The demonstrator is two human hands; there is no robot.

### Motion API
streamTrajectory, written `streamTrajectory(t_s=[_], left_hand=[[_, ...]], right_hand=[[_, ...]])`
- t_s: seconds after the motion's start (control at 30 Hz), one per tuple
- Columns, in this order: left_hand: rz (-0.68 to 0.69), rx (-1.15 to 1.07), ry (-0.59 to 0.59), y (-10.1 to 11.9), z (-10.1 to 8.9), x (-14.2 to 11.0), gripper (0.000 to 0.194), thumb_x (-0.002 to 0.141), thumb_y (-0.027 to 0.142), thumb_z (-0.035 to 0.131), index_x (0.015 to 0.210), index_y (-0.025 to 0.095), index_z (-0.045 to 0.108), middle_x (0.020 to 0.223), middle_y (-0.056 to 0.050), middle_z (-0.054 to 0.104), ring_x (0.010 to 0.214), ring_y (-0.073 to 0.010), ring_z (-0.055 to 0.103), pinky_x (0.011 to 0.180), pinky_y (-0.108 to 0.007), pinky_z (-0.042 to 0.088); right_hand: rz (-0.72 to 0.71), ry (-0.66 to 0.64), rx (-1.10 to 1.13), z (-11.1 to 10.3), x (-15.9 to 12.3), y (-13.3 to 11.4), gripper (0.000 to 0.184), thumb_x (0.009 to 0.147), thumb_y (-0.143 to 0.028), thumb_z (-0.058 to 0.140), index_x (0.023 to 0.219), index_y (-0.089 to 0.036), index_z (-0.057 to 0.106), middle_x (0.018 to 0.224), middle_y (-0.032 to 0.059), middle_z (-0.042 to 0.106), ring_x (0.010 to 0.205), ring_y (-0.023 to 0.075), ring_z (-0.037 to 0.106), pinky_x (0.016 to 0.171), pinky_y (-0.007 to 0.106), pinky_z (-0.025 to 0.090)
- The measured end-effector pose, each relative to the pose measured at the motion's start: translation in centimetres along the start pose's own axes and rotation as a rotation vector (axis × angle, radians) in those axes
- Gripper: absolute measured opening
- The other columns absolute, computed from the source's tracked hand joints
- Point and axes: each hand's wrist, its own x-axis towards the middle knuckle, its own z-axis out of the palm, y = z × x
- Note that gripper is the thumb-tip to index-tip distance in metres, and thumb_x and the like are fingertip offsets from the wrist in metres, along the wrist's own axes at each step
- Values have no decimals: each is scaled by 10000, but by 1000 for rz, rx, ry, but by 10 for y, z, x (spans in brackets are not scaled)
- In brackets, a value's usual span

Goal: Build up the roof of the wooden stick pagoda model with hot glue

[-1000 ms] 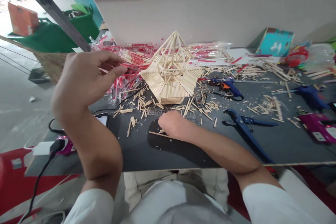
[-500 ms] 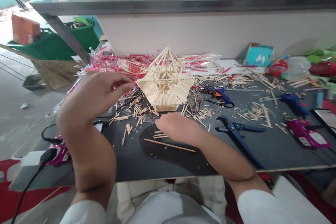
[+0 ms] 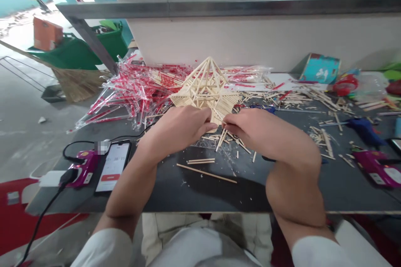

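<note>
Both left hand (image 3: 180, 127) and right hand (image 3: 266, 129), head view, are at the near edge of the stick model (image 3: 206, 96), fingers curled; grip cannot be determined. The model stands on the table (image 3: 219, 198), one long stick (image 3: 206, 173) in front.

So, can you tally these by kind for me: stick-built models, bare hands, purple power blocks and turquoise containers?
Stick-built model: 1
Bare hands: 2, the left hand and the right hand
Purple power blocks: 2, the left block and the right block
Turquoise container: 1
Total: 6
</note>
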Motion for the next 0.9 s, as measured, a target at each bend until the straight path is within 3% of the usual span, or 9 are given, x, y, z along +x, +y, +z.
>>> streamTrajectory(t_s=[0.1, 0.3, 0.5, 0.57, 0.7, 0.8, 0.9], left_hand=[[-13, 22, 66, 4, 3, 2, 334, 1110, 474, 441, 1122, 186, 609, 865, -63, 740, 750, -215, 711, 577, -314, 347], [129, 78, 18, 8, 5, 4, 254, 1118, 268, 381, 1048, 181, 609, 850, -62, 734, 652, -184, 669, 537, -338, 303], [127, 118, -58, 14, 6, 7, 219, 1070, 214, 369, 1108, 134, 570, 749, -74, 692, 545, -196, 606, 504, -355, 246], [63, 44, -11, 12, 8, 9, 264, 1092, 258, 331, 1134, 131, 559, 756, -78, 695, 570, -205, 626, 518, -347, 289], [35, -338, 82, 4, 13, 15, 218, 1105, 276, 329, 1111, 178, 524, 920, -61, 765, 724, -176, 703, 649, -324, 451], [-13, -508, 162, 1, 16, 18, 171, 1107, 273, 342, 1021, 205, 473, 942, -47, 789, 701, -144, 704, 684, -311, 489], [-48, -561, 220, -1, 20, 19, 136, 1094, 246, 348, 1000, 213, 441, 862, -44, 789, 643, -134, 696, 639, -292, 486]], right_hand=[[-2, 11, 48, 2, 0, 0, 281, 1046, -267, 486, 943, -197, 738, 794, 65, 725, 717, 175, 642, 653, 269, 363], [-27, 121, 162, -8, -1, -4, 321, 1057, -325, 501, 932, -195, 767, 844, 66, 758, 780, 180, 674, 715, 283, 424], [7, 376, 385, -5, 1, 2, 110, 947, -284, 678, 979, -219, 761, 891, 15, 761, 749, 151, 674, 738, 298, 491], [38, 484, 543, 1, 7, 4, 214, 920, -291, 712, 1120, -215, 712, 960, 27, 759, 773, 155, 686, 751, 306, 537], [116, 694, 742, 10, 24, 7, 469, 930, -334, 704, 1352, -212, 542, 1126, 75, 736, 894, 180, 713, 791, 323, 603], [181, 706, 789, 13, 33, 5, 462, 987, -372, 623, 1406, -235, 485, 1188, 89, 724, 911, 185, 727, 775, 322, 623], [146, 685, 818, 16, 36, 0, 424, 1015, -353, 585, 1410, -230, 491, 1123, 73, 748, 904, 184, 740, 827, 336, 637]])
